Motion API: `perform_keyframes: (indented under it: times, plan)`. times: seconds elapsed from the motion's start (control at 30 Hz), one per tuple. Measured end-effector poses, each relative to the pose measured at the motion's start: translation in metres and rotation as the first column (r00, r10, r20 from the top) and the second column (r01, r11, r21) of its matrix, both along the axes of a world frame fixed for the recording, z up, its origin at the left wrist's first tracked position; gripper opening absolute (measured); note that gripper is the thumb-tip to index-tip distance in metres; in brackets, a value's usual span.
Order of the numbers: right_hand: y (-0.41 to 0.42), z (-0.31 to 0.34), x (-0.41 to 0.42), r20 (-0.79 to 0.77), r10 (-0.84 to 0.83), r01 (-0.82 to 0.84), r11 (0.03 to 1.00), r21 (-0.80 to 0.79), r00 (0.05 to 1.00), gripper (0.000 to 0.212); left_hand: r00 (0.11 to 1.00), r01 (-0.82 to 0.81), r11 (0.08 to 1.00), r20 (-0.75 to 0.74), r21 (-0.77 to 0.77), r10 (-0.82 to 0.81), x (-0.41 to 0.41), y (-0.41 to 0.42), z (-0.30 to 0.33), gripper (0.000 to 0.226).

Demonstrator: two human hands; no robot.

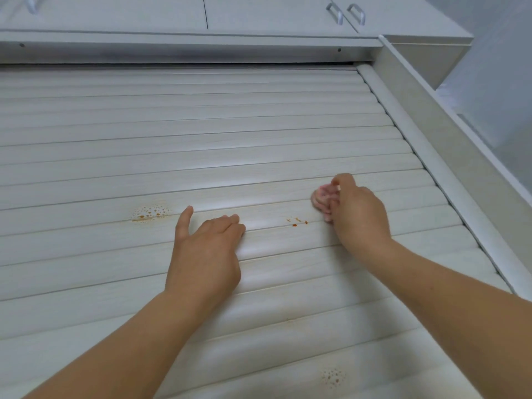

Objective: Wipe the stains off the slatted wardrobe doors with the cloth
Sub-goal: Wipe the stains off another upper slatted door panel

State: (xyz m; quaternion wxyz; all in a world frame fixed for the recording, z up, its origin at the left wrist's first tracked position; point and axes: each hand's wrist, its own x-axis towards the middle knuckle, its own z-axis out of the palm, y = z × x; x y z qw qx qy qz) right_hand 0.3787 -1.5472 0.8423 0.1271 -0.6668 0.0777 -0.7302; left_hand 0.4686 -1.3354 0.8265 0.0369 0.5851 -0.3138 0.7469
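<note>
Pale wood-grain slatted wardrobe door (201, 156) across nearly the whole view, plain grey cupboards with metal handles (345, 14) above. Right hand (357, 214) curled round a small bunched pink cloth (322, 197), pressed to the slats just right of and above the little orange-red splatter (296, 221), likely poised to rub across it. Left hand (207, 246) flat against the door left of that splatter, holding nothing, probably bracing the slats. Blotchy orange stain (149, 213) further left; fainter speckled one (332, 377) well below.
</note>
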Motion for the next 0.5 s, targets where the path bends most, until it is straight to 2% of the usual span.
perform_keyframes:
  times: [0.07,0.13,0.3,0.4,0.5]
  plan:
    - [0.022,0.002,0.01,0.025,0.087,-0.087,0.996,0.019,0.996,0.03,0.999,0.019,1.0,-0.034,0.023,-0.018,0.001,0.003,-0.001,0.048]
    - [0.044,0.003,0.018,0.025,0.057,-0.055,0.995,-0.08,0.998,0.022,0.995,0.037,0.999,-0.098,0.036,-0.033,-0.001,0.005,-0.002,0.053]
    - [0.068,-0.015,0.032,-0.037,0.019,-0.03,0.938,-0.345,0.999,0.022,0.963,0.083,0.996,-0.256,-0.033,-0.088,-0.012,0.009,-0.007,0.064]
    - [0.058,-0.026,0.036,0.112,-0.14,0.177,0.869,-0.463,0.984,0.019,0.96,0.063,0.997,-0.27,-0.038,-0.071,-0.018,0.008,-0.009,0.059]
    - [0.044,-0.028,0.03,0.115,-0.24,0.265,0.847,-0.46,0.964,0.029,0.965,0.053,0.998,-0.256,-0.037,-0.061,-0.019,0.006,-0.011,0.057]
